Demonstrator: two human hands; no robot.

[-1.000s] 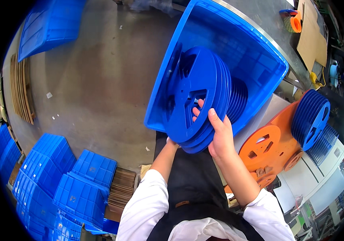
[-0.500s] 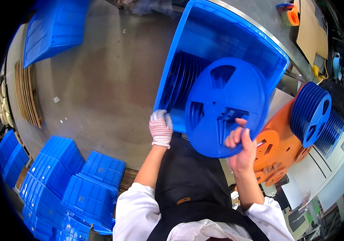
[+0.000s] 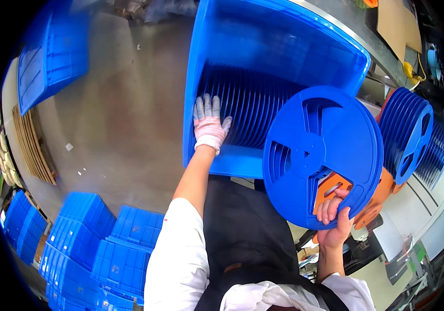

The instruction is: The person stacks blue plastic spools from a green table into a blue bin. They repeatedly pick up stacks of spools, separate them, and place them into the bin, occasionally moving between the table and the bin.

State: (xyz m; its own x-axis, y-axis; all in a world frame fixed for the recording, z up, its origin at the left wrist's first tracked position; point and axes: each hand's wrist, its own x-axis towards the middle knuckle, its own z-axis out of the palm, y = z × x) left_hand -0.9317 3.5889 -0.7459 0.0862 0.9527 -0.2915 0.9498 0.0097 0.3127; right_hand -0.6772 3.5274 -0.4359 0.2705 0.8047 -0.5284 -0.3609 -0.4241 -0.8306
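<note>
My right hand [image 3: 335,220], bare, grips a blue plastic reel [image 3: 320,135] near its lower right rim, with fingers hooked through a cutout. The reel is held up in front of the right side of a blue bin [image 3: 237,161], partly covering it. Inside the bin a row of dark blue reels [image 3: 248,103] stands on edge, packed side by side. My left hand [image 3: 210,124] wears a striped, grey-fingered glove. It reaches over the bin's near left side, fingers out flat against the left end of the row.
On the right, more blue reels [image 3: 407,136] stand in a stack beside orange round parts [image 3: 382,199]. Stacked blue bins [image 3: 129,228] fill the lower left. Another blue bin [image 3: 59,57] stands at the far left, near cardboard sheets [image 3: 33,145]. A metal-edged table [image 3: 351,39] borders the bin.
My right hand has drawn the reel right and nearer, away from over the bin, uncovering more of the row. My left hand has moved from the bin's rim to the reels inside.
</note>
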